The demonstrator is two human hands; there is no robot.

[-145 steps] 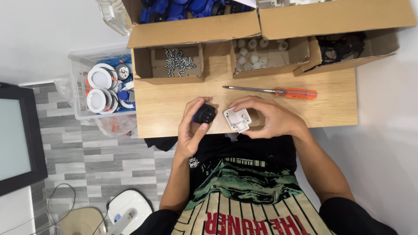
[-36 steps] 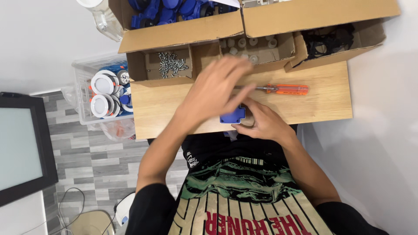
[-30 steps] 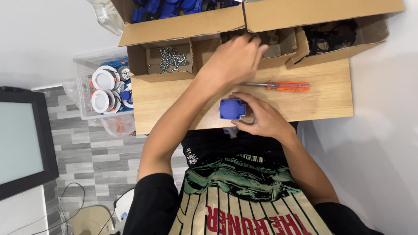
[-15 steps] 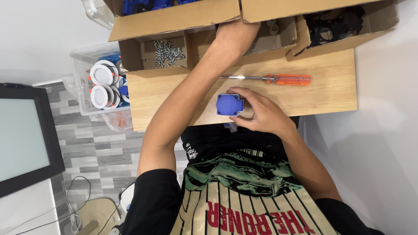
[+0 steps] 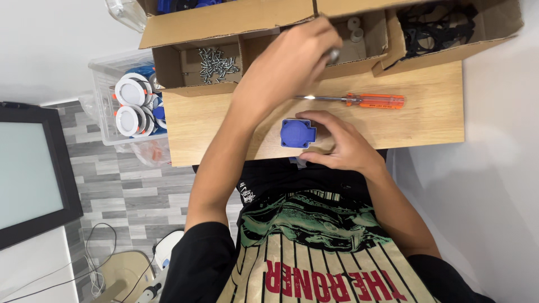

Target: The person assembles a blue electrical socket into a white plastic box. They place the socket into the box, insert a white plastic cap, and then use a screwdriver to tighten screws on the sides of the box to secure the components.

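My right hand holds a blue square socket housing flat on the wooden table, near its front edge. My left hand reaches across to the cardboard box compartment of small white round parts. Its fingers are curled together, and a small grey part shows at the fingertips. An orange-handled screwdriver lies on the table just beyond the blue housing, untouched.
A compartment of loose screws sits left of my left hand, and a box of black parts stands at the far right. A clear bin of white round fittings is left of the table. A dark monitor stands at far left.
My left hand moved from the blue housing up to the box of white parts. My right hand kept the blue housing on the table. Earlier, both hands held a black and a white part.
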